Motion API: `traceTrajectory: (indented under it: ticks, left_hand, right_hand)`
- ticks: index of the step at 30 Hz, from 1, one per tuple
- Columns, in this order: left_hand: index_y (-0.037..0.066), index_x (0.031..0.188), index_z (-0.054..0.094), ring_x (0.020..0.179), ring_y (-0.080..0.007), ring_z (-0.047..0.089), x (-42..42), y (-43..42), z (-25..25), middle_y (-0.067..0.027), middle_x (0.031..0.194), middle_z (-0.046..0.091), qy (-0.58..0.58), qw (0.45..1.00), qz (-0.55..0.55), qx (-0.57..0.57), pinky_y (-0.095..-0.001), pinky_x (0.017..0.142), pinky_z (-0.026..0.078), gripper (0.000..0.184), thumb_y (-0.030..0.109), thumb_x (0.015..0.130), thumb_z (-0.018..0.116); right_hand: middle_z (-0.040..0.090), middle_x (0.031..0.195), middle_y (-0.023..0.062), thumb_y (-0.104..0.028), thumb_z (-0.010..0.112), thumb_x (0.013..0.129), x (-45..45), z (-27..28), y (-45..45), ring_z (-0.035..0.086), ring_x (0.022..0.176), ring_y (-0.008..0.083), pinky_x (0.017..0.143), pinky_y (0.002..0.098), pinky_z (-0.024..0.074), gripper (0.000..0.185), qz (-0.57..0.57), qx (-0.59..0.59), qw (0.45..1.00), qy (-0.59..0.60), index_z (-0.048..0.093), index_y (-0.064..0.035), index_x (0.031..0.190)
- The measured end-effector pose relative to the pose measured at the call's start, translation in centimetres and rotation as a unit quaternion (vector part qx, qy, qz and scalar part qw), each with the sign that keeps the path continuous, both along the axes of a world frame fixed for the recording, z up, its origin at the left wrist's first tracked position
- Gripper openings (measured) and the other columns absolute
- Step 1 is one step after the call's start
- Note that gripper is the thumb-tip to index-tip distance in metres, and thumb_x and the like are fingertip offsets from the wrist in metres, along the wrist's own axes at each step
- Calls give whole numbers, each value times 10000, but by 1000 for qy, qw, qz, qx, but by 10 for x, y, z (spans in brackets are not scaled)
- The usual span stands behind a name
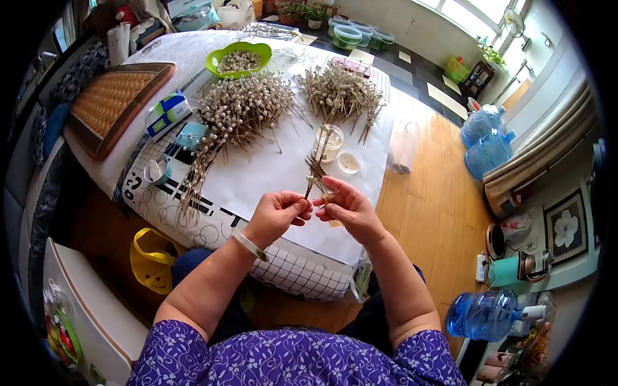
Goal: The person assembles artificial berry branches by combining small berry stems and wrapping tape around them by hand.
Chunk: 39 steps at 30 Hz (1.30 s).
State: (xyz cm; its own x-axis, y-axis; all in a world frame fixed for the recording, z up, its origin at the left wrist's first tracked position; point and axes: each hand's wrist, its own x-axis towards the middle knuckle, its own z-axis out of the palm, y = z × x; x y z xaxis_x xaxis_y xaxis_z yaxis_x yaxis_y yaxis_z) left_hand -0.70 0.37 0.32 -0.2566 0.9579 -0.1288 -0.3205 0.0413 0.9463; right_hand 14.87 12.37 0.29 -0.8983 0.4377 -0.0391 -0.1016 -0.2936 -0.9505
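- Twig (309, 189), thin and brown with something pale near its tip, points up and away from the left hand, above the near part of the white paper (248, 174).
- Left hand (281, 215): thumb and forefinger pinched together on the twig's lower end.
- Right hand (351, 209): just beside, fingers bent, thumb and forefinger close around a small tan piece (327, 199). Cannot tell what it is, or whether it meets the twig.
- Handling, my guess: very light; stem stiff, probably brittle, liable to snap if bent hard. Pale tip likely smooth and easy to knock loose.
- Best hold, as I judge it: bare lower stem, fingertip pinch, no squeezing near the tip.
- Around it: more twigs (315, 166) just beyond the fingers, by a clear tub (335, 153); 2 big heaps farther off, left heap (248, 106) thick with pale beads, right heap (341, 93) duller. Green bowl (266, 56) behind them, loose beads inside.
- Writing: tissue pack (168, 116), green, blue and white, bears what may be "400", upside down; brand not readable.
- Tablecloth (302, 276): grid pattern, bold black marks at its left, not legible.
- Yellow bag (151, 260): printed smiling face, no words made out.
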Motion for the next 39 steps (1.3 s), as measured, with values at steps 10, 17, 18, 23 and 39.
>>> traceTrajectory:
  ticks: [10,17,18,23,39]
  left_hand:
    - [-14,931,602,668,-124,594,0,2,4,-75,804,624,-51,997,-51,30,-245,638,496,195,156,849,553]
    - [-27,867,617,622,-98,567,-1,4,-7,-69,748,625,59,998,14,32,-219,593,487,132,87,836,559]
    - [-31,861,618,624,-96,568,0,4,-10,-69,742,625,63,997,20,37,-217,589,489,123,73,833,559]
    - [-33,864,618,641,-94,571,0,4,-7,-69,744,626,76,996,35,39,-218,595,493,118,64,831,560]
    - [-12,823,596,559,-38,454,-1,-2,4,2,639,551,153,987,-34,20,-177,496,379,121,71,851,512]
  right_hand:
    - [492,1113,142,52,491,813,-10,14,-20,606,744,147,579,230,507,727,-29,176,983,-46,74,-155,1371]
    - [601,764,68,-74,578,814,-14,0,-16,595,661,107,560,219,500,164,-29,91,991,-98,550,15,949]
    - [601,764,68,-74,578,814,-14,0,-16,595,661,107,560,219,500,164,-28,90,991,-99,550,15,949]
    - [548,602,9,-119,616,795,-16,4,-19,509,510,61,461,198,427,132,-70,138,982,-110,591,1,748]
    - [575,667,35,-72,597,802,-15,12,-5,479,504,64,443,184,383,87,-27,71,996,-51,600,2,847]
